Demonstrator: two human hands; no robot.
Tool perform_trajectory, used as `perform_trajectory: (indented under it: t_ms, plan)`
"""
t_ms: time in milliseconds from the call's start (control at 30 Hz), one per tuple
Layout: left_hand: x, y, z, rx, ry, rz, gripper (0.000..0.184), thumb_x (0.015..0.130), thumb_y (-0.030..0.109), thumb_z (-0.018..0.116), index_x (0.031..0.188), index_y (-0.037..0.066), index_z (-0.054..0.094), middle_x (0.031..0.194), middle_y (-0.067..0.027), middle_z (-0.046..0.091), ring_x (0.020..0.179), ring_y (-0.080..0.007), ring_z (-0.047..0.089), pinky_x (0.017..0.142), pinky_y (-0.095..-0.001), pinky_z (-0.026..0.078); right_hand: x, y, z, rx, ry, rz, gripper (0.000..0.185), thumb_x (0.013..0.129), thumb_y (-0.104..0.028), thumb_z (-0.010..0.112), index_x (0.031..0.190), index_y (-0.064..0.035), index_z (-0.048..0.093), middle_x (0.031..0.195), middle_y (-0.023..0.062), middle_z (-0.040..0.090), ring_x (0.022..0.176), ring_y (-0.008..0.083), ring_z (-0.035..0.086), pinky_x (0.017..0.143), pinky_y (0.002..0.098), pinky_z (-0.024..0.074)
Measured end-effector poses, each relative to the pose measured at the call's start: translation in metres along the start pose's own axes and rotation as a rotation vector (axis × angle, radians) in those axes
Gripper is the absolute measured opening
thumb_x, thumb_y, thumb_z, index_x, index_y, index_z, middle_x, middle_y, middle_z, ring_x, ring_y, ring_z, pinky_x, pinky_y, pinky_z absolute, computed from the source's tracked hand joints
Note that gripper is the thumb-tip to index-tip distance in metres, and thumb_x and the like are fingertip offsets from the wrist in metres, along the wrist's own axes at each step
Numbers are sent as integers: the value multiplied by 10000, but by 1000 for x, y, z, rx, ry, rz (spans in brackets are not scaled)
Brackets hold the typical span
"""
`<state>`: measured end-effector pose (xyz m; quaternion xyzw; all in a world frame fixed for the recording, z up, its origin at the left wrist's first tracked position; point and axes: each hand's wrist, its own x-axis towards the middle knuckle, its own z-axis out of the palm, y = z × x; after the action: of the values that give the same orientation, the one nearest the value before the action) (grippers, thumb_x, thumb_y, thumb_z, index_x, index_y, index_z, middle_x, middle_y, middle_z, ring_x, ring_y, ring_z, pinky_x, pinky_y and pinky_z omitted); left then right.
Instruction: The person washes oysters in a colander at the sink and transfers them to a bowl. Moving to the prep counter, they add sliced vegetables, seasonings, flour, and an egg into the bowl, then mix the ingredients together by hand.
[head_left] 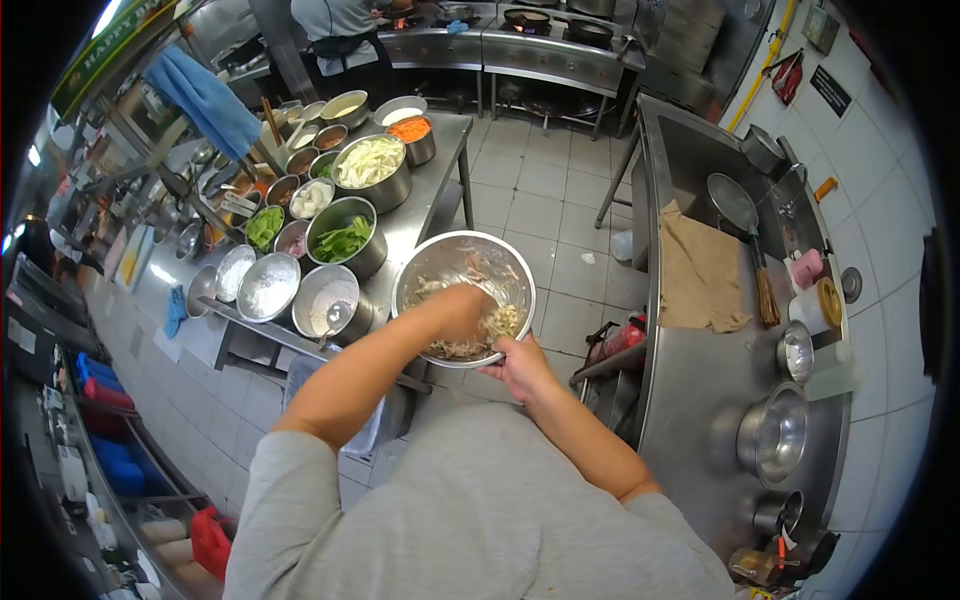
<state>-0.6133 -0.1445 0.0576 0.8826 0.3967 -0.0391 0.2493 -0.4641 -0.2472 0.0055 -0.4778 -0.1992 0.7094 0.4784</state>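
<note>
A large steel mixing bowl [403, 290] is in front of me, holding a pale, shredded food mix [458, 349] with yellowish bits on its right side. My left hand [468, 312] reaches down inside the bowl into the mix. Its back faces me, and the fingers are hidden by the hand and the food. On the bowl's near right rim, my right hand [520, 366] grips with the thumb over the edge and the fingers underneath. Close by on the left are a pot of green leaves [342, 238] and a container of white powder [328, 300].
Several ingredient containers crowd the steel table [425, 185], including cut cabbage [368, 162] and shredded carrot [409, 130]. To the right, a steel counter [690, 385] bears a brown cloth [700, 268] and an empty bowl [775, 435]. A person [340, 35] stands near the stoves [540, 50].
</note>
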Motion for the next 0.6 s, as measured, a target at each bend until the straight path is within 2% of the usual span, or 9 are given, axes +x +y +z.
perform_trajectory:
  t_ms: [33,100,167,233,300,333,500,567,600]
  plan:
    - [-1,1,-9,-5,-6,-4,630,686,294,890,1234,55,691,1141,-248,697,1074,-387,667,958,-452,514,-2,2,0,7,10,1,579,914,-26,482,1456,-154,323,1256,158,607,988,291,696,765,451,635]
    - [-11,12,-47,-31,155,-147,484,728,207,846,1172,59,721,1002,-243,721,956,-375,702,851,-429,546,7,1,-4,6,11,-33,581,915,-25,481,1460,-143,317,1258,162,606,986,289,697,758,441,636]
    - [-27,33,-91,-93,156,-181,454,755,145,790,1196,64,711,1015,-236,721,981,-384,694,863,-428,544,12,-3,-7,10,16,-77,584,915,-25,479,1464,-132,310,1259,166,604,985,287,698,751,432,637]
    - [-29,35,-103,-169,171,-215,438,783,83,734,1219,69,701,1027,-229,722,1006,-393,686,875,-428,542,10,-11,-9,-40,45,-58,596,926,-42,471,1491,-115,298,1357,160,560,1050,284,691,725,380,646]
    - [-28,27,-101,-175,313,-39,453,771,1,709,1221,48,690,1063,-227,720,1047,-389,681,909,-422,535,0,-17,-3,-34,53,-69,590,919,-35,473,1478,-96,293,1322,170,571,1013,278,697,724,381,646]
    - [-26,25,-97,-253,348,22,528,737,-61,693,1255,35,661,1116,-230,710,1081,-390,671,936,-417,528,-3,-17,-1,-26,59,-80,585,912,-29,475,1465,-77,288,1287,181,582,976,272,704,724,382,645]
    - [-26,23,-85,-267,426,43,615,715,-91,706,1311,21,605,1171,-243,688,1126,-400,650,959,-418,520,-8,-19,2,-23,19,-106,589,909,-32,474,1465,-79,285,1285,178,582,976,265,705,707,369,653]
    - [-33,28,-85,-161,222,-112,699,694,19,830,1345,4,574,1169,-222,703,1112,-357,672,981,-397,519,-10,-20,3,-25,9,-120,593,906,-30,472,1466,-78,282,1286,178,581,976,263,704,698,366,654]
    - [-35,26,-71,-161,220,-110,699,694,19,830,1345,4,574,1169,-222,703,1112,-357,672,981,-397,519,-8,-18,1,-12,24,-142,597,902,-30,470,1467,-80,283,1281,176,585,975,264,703,695,367,654]
